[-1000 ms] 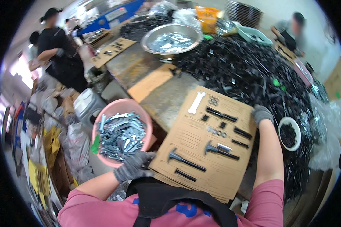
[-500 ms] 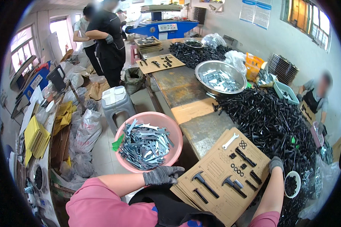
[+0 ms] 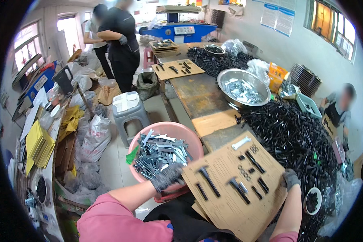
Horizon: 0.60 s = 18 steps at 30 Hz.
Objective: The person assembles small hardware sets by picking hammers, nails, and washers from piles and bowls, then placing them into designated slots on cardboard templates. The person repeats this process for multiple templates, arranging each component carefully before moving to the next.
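A brown cardboard sheet [image 3: 220, 203] bears a silver open-end wrench [image 3: 241, 143], black T-shaped parts [image 3: 209, 180], black rods and several small rings. My gloved right hand [image 3: 291, 178] is closed on its right edge. At its left edge my gloved left hand [image 3: 166, 178] is closed too, slightly blurred, with the fingertips partly hidden. The sheet is tilted and raised, and more cardboard shows beneath its lower left side. Just beyond my left hand stands a pink basin [image 3: 196, 140] full of silver wrenches [image 3: 159, 155].
Black metal parts [image 3: 286, 137] are heaped along the table's [image 3: 189, 94] right side. A steel bowl [image 3: 266, 97] of silver pieces stands behind them. A grey stool [image 3: 130, 117] is beyond the basin. Two people stand at far left; another person works at right.
The cardboard sheet has risen and tilted off the cardboard below, its parts still on it. My left hand has moved slightly left and up along its edge. The view has shifted a little.
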Motion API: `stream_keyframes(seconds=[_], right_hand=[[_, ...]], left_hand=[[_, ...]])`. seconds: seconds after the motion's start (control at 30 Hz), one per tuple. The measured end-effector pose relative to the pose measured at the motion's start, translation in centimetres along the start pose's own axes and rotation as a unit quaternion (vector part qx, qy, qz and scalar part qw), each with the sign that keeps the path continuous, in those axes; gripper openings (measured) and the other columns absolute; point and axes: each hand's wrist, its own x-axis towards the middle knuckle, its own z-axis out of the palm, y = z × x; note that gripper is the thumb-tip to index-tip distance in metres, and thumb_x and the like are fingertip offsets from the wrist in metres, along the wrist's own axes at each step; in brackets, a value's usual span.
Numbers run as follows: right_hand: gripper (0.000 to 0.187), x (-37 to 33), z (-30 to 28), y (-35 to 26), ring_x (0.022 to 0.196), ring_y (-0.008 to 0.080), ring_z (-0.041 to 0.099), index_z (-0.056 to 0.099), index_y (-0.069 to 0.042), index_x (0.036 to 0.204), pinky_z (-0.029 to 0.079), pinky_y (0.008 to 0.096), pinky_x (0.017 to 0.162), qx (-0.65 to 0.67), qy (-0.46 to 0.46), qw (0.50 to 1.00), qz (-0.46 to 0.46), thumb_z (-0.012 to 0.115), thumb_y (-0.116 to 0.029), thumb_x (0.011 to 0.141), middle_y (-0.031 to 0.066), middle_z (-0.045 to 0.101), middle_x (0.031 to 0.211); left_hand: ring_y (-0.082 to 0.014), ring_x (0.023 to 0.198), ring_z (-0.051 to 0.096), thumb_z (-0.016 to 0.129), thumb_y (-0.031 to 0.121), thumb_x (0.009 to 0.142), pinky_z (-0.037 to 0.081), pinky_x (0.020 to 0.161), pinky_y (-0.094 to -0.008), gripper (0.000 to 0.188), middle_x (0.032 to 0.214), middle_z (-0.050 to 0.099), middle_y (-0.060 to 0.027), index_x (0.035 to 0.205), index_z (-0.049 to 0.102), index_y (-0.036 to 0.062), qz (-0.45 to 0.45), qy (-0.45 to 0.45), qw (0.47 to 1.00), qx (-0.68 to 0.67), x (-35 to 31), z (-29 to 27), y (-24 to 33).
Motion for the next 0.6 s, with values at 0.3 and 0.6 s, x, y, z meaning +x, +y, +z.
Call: stream_keyframes(seconds=[0.3,0.6], right_hand=[[0.032,-1.7,9.7,-8.4,0.066,0.0255,0.056,0.045,-0.008,0.112,0.055,0.0338,0.056,0.395,-0.102,0.912,0.040,0.052,-0.015,0.082,0.0095,0.049,0.088],[0.037,6.1,17.2,-9.6,0.072,0.0295,0.059,0.039,-0.007,0.118,0.056,0.0312,0.055,0.610,-0.165,0.774,0.054,0.050,-0.014,0.083,0.0155,0.048,0.103]], left_hand=[[-0.0144,0.075,0.060,0.048,0.016,0.082,0.050,0.062,-0.0277,0.020,0.084,0.061,-0.0076,0.094,0.059,0.0051,0.075,0.212,0.974,0.001,7.8,-11.3,4.1],[-0.0191,0.073,0.057,0.043,0.016,0.085,0.048,0.063,-0.0329,0.018,0.084,0.060,-0.0073,0.095,0.054,0.0063,0.113,0.292,0.949,-0.037,18.2,-20.9,5.2]])
